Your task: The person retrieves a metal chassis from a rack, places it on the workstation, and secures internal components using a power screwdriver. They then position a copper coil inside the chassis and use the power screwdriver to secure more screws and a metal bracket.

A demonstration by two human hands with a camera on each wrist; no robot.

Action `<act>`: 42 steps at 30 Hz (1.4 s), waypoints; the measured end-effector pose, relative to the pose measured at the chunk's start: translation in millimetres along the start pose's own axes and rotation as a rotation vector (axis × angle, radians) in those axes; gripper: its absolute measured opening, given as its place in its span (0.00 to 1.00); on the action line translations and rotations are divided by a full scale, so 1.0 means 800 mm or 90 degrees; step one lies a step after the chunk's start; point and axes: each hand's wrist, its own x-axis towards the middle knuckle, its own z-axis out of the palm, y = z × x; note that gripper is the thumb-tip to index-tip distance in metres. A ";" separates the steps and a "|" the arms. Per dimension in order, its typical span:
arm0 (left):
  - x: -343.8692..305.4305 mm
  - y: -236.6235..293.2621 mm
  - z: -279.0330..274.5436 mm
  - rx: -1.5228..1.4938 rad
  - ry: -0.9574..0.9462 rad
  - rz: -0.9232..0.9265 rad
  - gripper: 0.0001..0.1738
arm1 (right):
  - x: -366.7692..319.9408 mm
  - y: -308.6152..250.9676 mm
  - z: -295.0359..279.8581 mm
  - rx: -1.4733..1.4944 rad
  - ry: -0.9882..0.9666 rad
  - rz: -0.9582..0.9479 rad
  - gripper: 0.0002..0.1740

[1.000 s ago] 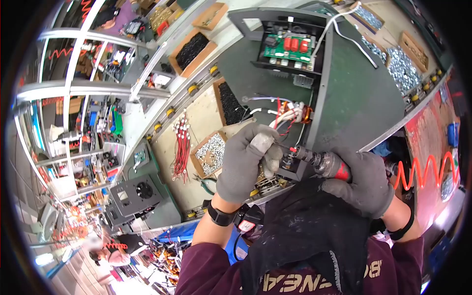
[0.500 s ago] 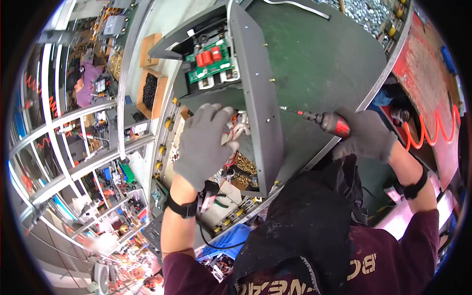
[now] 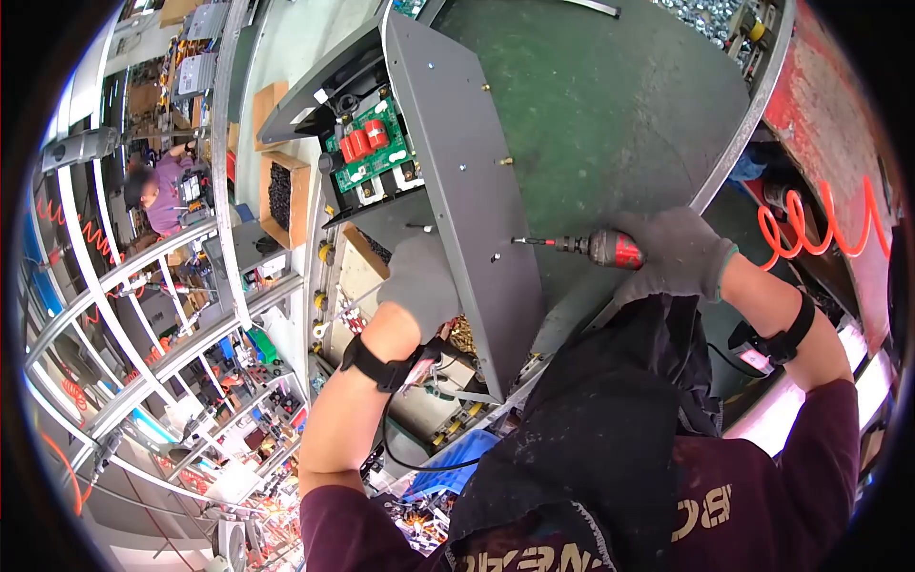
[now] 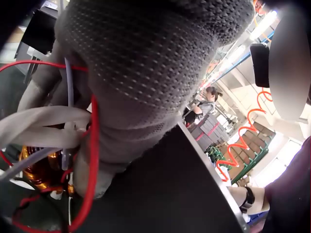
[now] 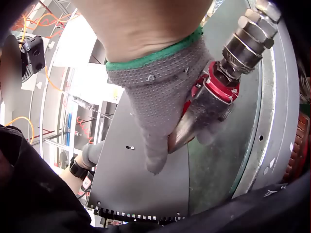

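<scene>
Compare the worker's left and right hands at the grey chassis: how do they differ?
The left hand reaches inside the grey chassis, among white and red wires; the right hand is outside it. The right hand grips a red power screwdriver, bit at its outer face; the left hand shows no tool. The left hand's fingers are hidden in the head view; the right hand shows fully. Both wear grey knit gloves and black wrist straps.
</scene>
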 end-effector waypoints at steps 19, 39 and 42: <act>0.012 -0.006 0.004 -0.035 0.115 0.199 0.11 | 0.010 -0.011 -0.029 -0.128 -0.017 0.000 0.37; 0.001 0.013 0.025 0.055 0.008 -0.011 0.20 | 0.015 -0.016 -0.034 -0.194 0.007 -0.027 0.33; 0.004 0.017 0.018 0.092 0.007 0.008 0.20 | 0.019 -0.016 -0.028 -0.210 0.014 -0.011 0.31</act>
